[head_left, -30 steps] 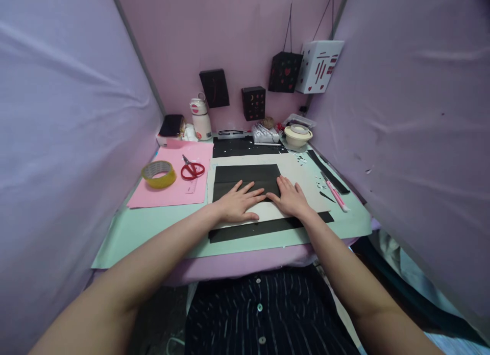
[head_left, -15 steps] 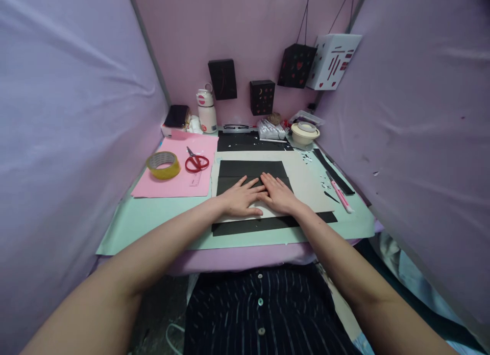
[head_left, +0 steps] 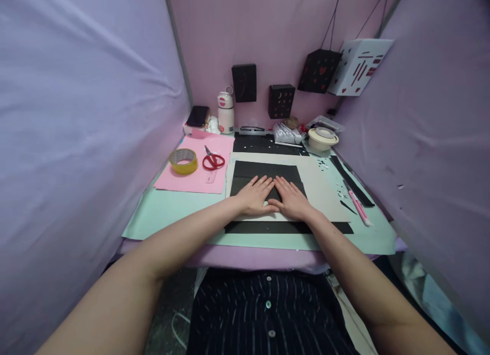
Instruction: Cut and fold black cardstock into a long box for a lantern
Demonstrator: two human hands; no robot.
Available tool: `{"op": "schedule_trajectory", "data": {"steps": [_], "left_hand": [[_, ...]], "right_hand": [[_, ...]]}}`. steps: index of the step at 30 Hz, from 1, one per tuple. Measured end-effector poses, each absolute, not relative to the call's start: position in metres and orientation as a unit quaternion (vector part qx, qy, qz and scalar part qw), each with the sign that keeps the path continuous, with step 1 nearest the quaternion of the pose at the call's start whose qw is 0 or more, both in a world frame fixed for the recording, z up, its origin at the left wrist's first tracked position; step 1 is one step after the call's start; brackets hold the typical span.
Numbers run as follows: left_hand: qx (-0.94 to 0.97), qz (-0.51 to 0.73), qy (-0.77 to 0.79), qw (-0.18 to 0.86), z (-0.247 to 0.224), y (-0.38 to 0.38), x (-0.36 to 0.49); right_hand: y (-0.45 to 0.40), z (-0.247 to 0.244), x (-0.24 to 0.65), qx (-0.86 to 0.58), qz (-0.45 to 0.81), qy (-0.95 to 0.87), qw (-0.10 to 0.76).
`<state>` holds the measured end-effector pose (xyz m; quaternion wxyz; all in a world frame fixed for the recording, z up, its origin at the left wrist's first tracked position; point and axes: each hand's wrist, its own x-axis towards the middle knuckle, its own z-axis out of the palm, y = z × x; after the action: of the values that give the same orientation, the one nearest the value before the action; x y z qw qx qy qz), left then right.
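A folded black sheet (head_left: 268,171) lies on a large off-white board (head_left: 325,191) in the middle of the table. My left hand (head_left: 255,195) rests flat on the sheet's lower left part, fingers stretched out and pointing up and to the right. On its lower right part lies my right hand (head_left: 293,196), also flat with spread fingers. The thumbs meet or overlap near the sheet's lower edge, and the index fingertips are close together. Neither hand grips anything. Part of the sheet is hidden beneath them. A black strip (head_left: 329,228) shows along the board's front edge.
Pink paper (head_left: 191,185) at the left bears yellow tape (head_left: 184,162) and red scissors (head_left: 213,162). A pink cutter (head_left: 359,207), black strip (head_left: 350,181) and scraps lie right. Behind stand a bottle (head_left: 225,115) and bowl (head_left: 322,140); black boxes (head_left: 281,101) are at the wall.
The view has swung left, shifting the scene rightward. My right hand has slid right over the sheet, so the fingers overlap less. Both hands stay flat on the paper.
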<state>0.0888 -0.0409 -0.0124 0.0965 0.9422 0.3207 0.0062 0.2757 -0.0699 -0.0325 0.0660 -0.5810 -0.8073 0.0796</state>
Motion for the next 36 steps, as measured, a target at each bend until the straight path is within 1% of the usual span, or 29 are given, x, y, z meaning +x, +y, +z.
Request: {"op": "schedule_trajectory", "data": {"steps": [4,13,17,21,23,25,28,31,36], "left_hand": [[0.932,0.005,0.351,0.092,-0.014,-0.042,0.084],[0.869,0.015,0.487,0.087,-0.014,-0.038,0.04],[0.853,0.028,0.515,0.075,-0.013,-0.042,0.041],[0.838,0.007,0.543,0.061,-0.005,-0.044,0.056],[0.843,0.011,0.537,0.032,0.001,-0.043,0.068],[0.875,0.026,0.482,0.021,0.005,-0.04,0.081],[0.918,0.038,0.388,0.068,0.006,-0.038,0.098],[0.908,0.037,0.4,0.116,-0.003,-0.04,0.108],[0.891,0.043,0.435,0.12,-0.017,-0.041,0.111]], "right_hand": [[-0.071,-0.031,0.275,-0.58,0.079,-0.808,0.064],[-0.072,-0.031,0.276,-0.582,0.067,-0.809,0.053],[-0.072,-0.031,0.276,-0.584,0.066,-0.807,0.048],[-0.071,-0.031,0.275,-0.582,0.072,-0.808,0.054],[-0.071,-0.031,0.275,-0.582,0.076,-0.808,0.058],[-0.071,-0.031,0.276,-0.581,0.08,-0.808,0.06],[-0.07,-0.03,0.278,-0.577,0.086,-0.81,0.061],[-0.07,-0.03,0.279,-0.579,0.087,-0.809,0.053],[-0.069,-0.032,0.28,-0.578,0.091,-0.81,0.042]]}}
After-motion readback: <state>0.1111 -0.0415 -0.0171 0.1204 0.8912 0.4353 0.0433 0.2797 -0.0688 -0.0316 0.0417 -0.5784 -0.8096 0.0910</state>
